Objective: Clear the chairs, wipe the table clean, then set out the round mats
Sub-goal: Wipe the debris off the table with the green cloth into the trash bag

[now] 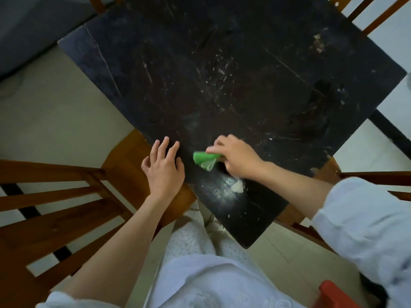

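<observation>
A black square table (222, 74) fills the middle of the head view, its top scratched and speckled with pale crumbs. My right hand (235, 155) grips a bunched green cloth (203, 160) and presses it on the tabletop near the front corner. A whitish smear (236, 186) lies just behind that hand. My left hand (164, 166) rests flat with spread fingers on the table's left edge. No round mats are in view.
A wooden chair (66, 207) stands at the left with its seat tucked under the table edge. Another chair (378, 181) is at the right, and chair backs (369, 16) show at the far corners. A red object (333, 294) sits bottom right.
</observation>
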`<state>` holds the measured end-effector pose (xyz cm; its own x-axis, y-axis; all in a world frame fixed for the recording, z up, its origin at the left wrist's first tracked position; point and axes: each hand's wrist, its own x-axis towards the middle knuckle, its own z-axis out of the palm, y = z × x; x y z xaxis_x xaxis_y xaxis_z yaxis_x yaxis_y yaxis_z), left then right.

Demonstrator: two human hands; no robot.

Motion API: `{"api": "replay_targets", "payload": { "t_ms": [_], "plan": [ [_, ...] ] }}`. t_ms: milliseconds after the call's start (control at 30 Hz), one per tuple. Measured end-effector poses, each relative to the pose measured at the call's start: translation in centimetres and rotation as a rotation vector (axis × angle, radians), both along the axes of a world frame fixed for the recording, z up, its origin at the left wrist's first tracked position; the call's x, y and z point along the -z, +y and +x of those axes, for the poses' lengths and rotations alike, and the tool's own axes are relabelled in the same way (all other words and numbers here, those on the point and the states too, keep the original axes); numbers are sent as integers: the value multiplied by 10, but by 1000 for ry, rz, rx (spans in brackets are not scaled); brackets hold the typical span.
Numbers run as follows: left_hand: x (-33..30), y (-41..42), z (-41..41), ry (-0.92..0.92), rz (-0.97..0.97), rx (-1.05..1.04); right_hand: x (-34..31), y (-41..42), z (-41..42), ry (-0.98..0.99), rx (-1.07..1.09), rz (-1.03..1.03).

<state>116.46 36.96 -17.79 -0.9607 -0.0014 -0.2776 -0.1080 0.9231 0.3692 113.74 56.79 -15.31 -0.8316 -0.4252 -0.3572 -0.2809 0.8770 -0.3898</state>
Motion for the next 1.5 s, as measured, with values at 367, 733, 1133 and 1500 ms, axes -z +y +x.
{"api": "replay_targets", "payload": {
  "t_ms": [367, 733, 1133, 1500],
  "plan": [
    [-1, 8, 0, -20, -69, -24, 7, 38, -8, 39, 506, -75],
    [-10, 28, 10, -15, -106, 7, 10, 72, 16, 119, 698, -186],
    [-9, 31, 21, -29, 3, -22, 3, 56, 47, 72, 426, -181],
    [-12, 6, 14, -51, 203, -14, 2, 9, 73, 48, 106, -226]
  ]
}}
